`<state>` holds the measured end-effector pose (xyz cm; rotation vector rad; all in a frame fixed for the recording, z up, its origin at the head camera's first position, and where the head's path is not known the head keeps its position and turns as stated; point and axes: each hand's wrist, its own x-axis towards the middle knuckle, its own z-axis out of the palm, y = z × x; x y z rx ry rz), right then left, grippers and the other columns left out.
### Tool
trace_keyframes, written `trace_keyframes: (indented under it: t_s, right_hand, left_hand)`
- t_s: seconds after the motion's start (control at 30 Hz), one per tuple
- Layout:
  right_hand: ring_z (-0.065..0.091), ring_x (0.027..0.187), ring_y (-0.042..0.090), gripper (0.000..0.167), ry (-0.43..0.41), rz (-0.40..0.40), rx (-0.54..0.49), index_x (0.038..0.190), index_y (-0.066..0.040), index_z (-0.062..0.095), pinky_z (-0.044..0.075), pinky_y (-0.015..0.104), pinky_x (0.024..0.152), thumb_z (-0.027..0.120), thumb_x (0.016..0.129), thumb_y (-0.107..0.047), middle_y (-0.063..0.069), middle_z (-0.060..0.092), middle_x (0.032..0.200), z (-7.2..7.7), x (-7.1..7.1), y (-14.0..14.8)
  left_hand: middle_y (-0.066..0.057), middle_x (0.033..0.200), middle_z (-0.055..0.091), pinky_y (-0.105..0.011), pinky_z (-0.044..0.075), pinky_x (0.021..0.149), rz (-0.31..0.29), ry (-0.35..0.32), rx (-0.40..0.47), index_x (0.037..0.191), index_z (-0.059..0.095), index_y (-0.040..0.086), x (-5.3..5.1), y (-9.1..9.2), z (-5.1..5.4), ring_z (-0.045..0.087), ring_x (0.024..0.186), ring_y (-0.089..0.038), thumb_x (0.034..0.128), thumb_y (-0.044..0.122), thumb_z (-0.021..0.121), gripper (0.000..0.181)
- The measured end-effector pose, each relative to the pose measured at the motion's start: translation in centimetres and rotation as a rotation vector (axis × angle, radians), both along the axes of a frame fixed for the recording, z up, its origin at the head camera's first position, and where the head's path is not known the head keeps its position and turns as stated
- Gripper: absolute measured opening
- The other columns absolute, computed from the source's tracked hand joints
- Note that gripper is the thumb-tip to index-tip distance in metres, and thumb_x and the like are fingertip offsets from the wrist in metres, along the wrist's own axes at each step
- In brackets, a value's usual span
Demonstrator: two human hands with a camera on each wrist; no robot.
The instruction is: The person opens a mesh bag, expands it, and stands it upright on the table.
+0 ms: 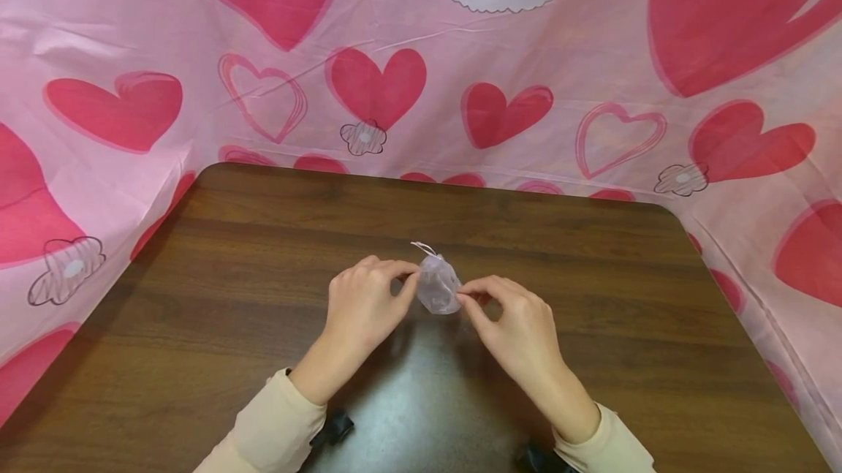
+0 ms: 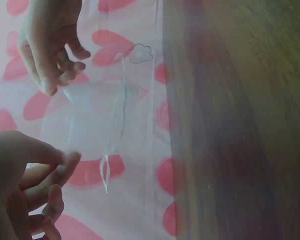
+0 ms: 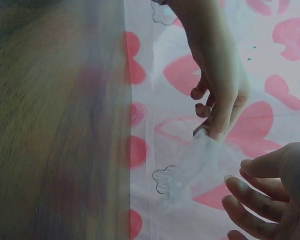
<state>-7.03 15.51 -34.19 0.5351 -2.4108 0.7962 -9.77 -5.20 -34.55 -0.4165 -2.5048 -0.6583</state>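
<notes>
A small sheer whitish drawstring pouch (image 1: 438, 286) hangs above the table between both hands. My left hand (image 1: 368, 301) pinches its left edge between thumb and forefinger. Opposite, the thumb and forefinger of my right hand (image 1: 520, 327) meet at the pouch's right edge and pinch it. A white cord loop (image 1: 424, 247) sticks out from the gathered far end; the left wrist view shows another cord loop (image 2: 105, 172) dangling. Through the thin fabric (image 2: 97, 117) the pink hearts behind are visible. In the right wrist view the pouch (image 3: 202, 155) looks creased. No contents can be made out.
A dark brown wooden table (image 1: 263, 239) lies beneath the hands. Pink cloth with red hearts (image 1: 506, 115) surrounds its back and sides. Black straps (image 1: 334, 429) show at the cream sleeves (image 1: 272, 422).
</notes>
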Motion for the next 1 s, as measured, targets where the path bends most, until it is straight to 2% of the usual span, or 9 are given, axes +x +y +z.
trace_keyframes:
  t_s: [0.13,0.3,0.43,0.53,0.67,0.8,1.0]
  right_hand:
    - [0.06,0.069,0.006,0.015,-0.094,-0.031,-0.052,0.091,-0.017,0.076,0.047,0.031,0.059,0.083,0.08,-0.01,-0.01,0.067,0.078,0.2,-0.2,0.7]
    - [0.06,0.073,0.009,0.013,-0.281,-0.07,-0.11,0.099,-0.016,0.075,0.046,0.032,0.064,0.078,0.087,-0.016,-0.008,0.068,0.081,-0.2,-1.0,1.7]
    - [0.064,0.081,0.014,0.018,-0.446,-0.012,-0.195,0.108,-0.01,0.073,0.049,0.033,0.071,0.072,0.093,-0.018,-0.002,0.072,0.088,-0.7,-1.5,2.0]
    - [0.068,0.087,0.022,0.022,-0.566,0.055,-0.299,0.113,-0.003,0.07,0.052,0.03,0.076,0.068,0.095,-0.016,0.007,0.073,0.095,-1.0,-1.9,2.0]
    - [0.07,0.09,0.033,0.023,-0.677,0.109,-0.418,0.114,0.004,0.067,0.055,0.029,0.076,0.066,0.096,-0.011,0.015,0.072,0.098,-1.3,-2.3,2.0]
    - [0.069,0.084,0.031,0.017,-0.663,0.107,-0.462,0.108,0.004,0.068,0.055,0.029,0.072,0.068,0.093,-0.005,0.015,0.071,0.092,-1.2,-2.5,2.0]
    - [0.065,0.078,0.017,0.01,-0.574,0.098,-0.471,0.1,0.002,0.07,0.05,0.022,0.071,0.07,0.09,-0.003,0.011,0.07,0.086,-0.9,-2.6,2.1]
  left_hand:
    - [0.007,0.061,0.058,-0.035,0.039,0.047,-0.009,-0.011,0.059,0.091,0.08,0.028,0.0,-0.3,0.2,0.051,0.055,-0.011,0.0856,0.025,0.076,0.007]
    - [0.013,0.064,0.056,-0.034,0.039,0.05,-0.042,-0.043,0.13,0.094,0.078,0.028,-0.1,-0.6,0.3,0.046,0.057,-0.006,0.0868,0.024,0.076,0.008]
    - [0.017,0.07,0.063,-0.032,0.04,0.053,-0.071,-0.065,0.187,0.095,0.077,0.027,-0.2,-0.7,0.3,0.052,0.061,-0.006,0.0882,0.023,0.074,0.009]
    - [0.017,0.074,0.067,-0.032,0.041,0.055,-0.092,-0.07,0.22,0.095,0.076,0.026,-0.3,-0.7,0.3,0.057,0.064,-0.009,0.089,0.021,0.073,0.009]
    - [0.015,0.079,0.071,-0.033,0.044,0.057,-0.123,-0.067,0.223,0.096,0.076,0.025,-0.4,-0.8,0.2,0.06,0.067,-0.009,0.0873,0.02,0.076,0.01]
    - [0.013,0.082,0.073,-0.036,0.046,0.058,-0.148,-0.085,0.209,0.098,0.076,0.023,-0.5,-1.0,0.0,0.061,0.07,-0.009,0.0861,0.017,0.076,0.014]
    - [0.011,0.086,0.072,-0.038,0.046,0.06,-0.159,-0.155,0.174,0.101,0.075,0.025,-0.8,-1.6,-0.4,0.064,0.074,-0.012,0.087,0.015,0.074,0.017]
